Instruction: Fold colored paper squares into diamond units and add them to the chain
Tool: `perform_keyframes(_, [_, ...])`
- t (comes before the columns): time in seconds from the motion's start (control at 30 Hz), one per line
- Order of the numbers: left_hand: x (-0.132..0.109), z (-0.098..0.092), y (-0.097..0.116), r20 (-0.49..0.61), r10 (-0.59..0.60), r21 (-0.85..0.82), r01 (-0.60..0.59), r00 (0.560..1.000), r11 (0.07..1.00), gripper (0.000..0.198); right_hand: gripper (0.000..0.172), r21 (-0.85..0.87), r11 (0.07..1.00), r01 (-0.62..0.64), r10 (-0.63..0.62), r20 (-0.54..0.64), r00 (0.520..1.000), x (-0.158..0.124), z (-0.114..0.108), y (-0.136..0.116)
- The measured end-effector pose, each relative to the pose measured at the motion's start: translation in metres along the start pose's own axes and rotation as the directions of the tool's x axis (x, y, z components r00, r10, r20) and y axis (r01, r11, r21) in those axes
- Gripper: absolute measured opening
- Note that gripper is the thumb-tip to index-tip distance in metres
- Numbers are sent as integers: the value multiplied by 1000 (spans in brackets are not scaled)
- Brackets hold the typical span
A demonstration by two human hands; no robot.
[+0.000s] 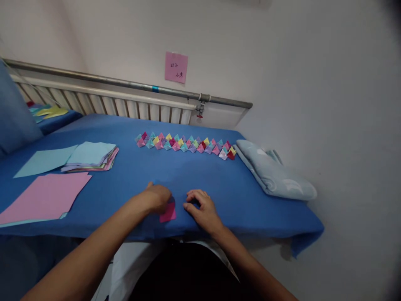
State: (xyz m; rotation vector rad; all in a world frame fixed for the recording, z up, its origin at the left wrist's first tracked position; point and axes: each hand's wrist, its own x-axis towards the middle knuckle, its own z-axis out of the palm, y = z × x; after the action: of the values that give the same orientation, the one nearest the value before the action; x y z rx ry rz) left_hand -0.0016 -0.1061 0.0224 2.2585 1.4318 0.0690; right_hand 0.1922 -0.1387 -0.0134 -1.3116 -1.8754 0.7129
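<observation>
A small bright pink folded paper square [168, 212] lies near the front edge of the blue-covered table. My left hand [157, 197] is closed at its upper left corner, with the fingers curled down and partly hidden behind the back of the hand. To the right of the paper, apart from it, my right hand [203, 210] rests on the cloth. Its thumb and fingers are curved with a gap between them, and nothing shows inside. Farther back lie rows of small folded paper pieces [188, 144] in many colours.
A stack of coloured paper sheets [90, 154] lies at the left, with pink sheets [46, 196] nearer me. On the right is a folded light-blue blanket [275, 171]. Behind the blue tablecloth [125, 188] stand a radiator [119, 106] and a pipe [125, 81].
</observation>
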Motion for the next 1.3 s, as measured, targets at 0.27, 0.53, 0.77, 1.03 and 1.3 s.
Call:
perform_keyframes(0.27, [-44,1,-10,-73,-152,-628,73,986,775,23,20,429,866,-259,208,162,965,-9,7,-24])
perform_keyframes(0.53, [-57,14,18,-136,-342,-955,-30,930,296,33,20,586,753,-298,185,246,951,-6,11,-49])
perform_keyframes(0.77, [-57,10,8,-141,-134,-892,-67,981,446,22,12,292,955,-50,9,138,990,-10,5,-39])
perform_keyframes(1.03, [-46,35,4,-699,323,165,-296,638,941,17,18,-368,704,607,-632,65,772,-2,-6,-22])
perform_keyframes(1.3, [-60,84,6,-668,348,260,-232,658,937,19,18,-438,664,607,-547,269,793,-24,1,0])
